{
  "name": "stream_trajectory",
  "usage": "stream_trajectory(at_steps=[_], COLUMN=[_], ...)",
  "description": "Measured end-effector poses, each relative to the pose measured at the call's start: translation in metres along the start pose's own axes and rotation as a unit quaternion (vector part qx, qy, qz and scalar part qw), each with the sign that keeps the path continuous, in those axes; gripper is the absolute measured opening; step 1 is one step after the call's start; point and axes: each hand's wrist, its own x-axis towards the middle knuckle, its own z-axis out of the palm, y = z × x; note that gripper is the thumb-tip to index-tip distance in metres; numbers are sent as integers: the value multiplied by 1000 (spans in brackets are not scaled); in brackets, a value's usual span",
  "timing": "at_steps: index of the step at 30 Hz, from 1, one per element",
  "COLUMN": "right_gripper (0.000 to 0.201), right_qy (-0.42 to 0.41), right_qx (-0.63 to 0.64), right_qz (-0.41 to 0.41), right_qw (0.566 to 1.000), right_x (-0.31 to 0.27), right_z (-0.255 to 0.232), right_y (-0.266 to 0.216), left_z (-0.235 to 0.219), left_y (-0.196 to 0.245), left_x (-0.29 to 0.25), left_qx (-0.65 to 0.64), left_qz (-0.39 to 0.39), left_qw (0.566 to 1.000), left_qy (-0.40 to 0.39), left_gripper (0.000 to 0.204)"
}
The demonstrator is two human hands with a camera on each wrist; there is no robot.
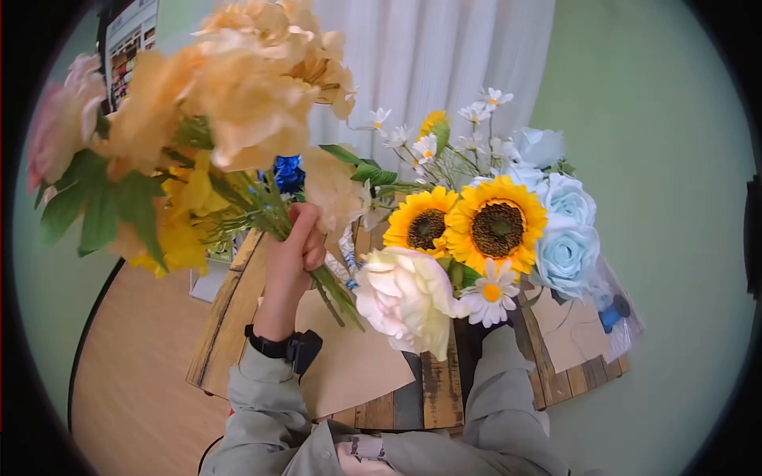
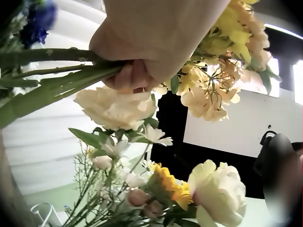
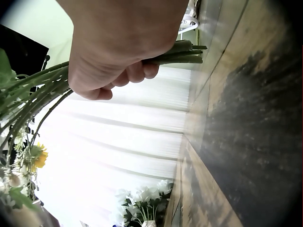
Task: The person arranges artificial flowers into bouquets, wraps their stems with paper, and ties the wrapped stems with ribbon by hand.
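- Head view, upper left: the peach bouquet (image 1: pixel 258 119) is clamped in the left hand (image 1: pixel 303 238), blooms up and left; its stems (image 1: pixel 335 294) slant down rightward, ends towards the sunflower bouquet (image 1: pixel 497 228);
- lower centre: brown paper (image 1: pixel 353 369) lies on the surface (image 1: pixel 440 389), under those stem ends;
- right of centre: the sunflower bouquet sits just right of the left hand; the right hand (image 3: pixel 125 47), hidden behind blooms here, grips its stalks in the right wrist view, so is nearer it;
- right: a blue spool (image 1: pixel 613 314).
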Motion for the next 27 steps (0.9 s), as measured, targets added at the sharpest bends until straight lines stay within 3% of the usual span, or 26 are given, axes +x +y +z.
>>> stream_trajectory(at_steps=[5, 10, 12, 14, 16, 19, 20, 21, 22, 24, 25, 27], right_gripper=[39, 43, 44, 42, 40, 38, 37, 36, 35, 34, 33, 31], right_qy=[5, -8, -11, 35, 73, 127, 149, 171, 194, 238, 257, 293], right_qx=[-59, -112, -127, -106, -85, -45, -31, -17, -2, 27, 42, 71], right_qz=[45, 75, 74, 58, 41, 21, 15, 9, 4, -6, -11, -22], right_qw=[997, 991, 989, 992, 993, 991, 988, 985, 981, 971, 965, 953], right_x=[-34, -67, -65, -50, -40, -34, -8, -22, -28, -30, -33, -34], right_z=[2, 8, 4, -10, -29, -38, -50, -46, -43, -56, -57, -56], right_y=[53, 94, 100, 93, 88, 88, 79, 78, 73, 79, 79, 76], left_z=[13, 31, 40, 48, 46, 50, 54, 62, 62, 59, 47, 48], left_y=[13, -4, -10, -9, -9, -14, -16, -9, -9, -6, -8, -3], left_x=[-21, -14, -15, -25, -27, -21, -22, -35, -34, -24, -15, -9], left_qx=[6, 47, 65, 62, 32, 38, 42, 18, 18, 116, 96, 73], left_qz=[-56, -102, -126, -141, -230, -187, -163, -159, -159, -128, -180, -156], left_qw=[996, 991, 985, 986, 972, 981, 984, 987, 987, 985, 979, 985], left_qy=[-71, -68, -93, -56, -46, -45, -50, 6, 6, -12, -26, -21], left_gripper=[30, 35, 36, 36, 32, 29, 27, 24, 24, 19, 19, 20])
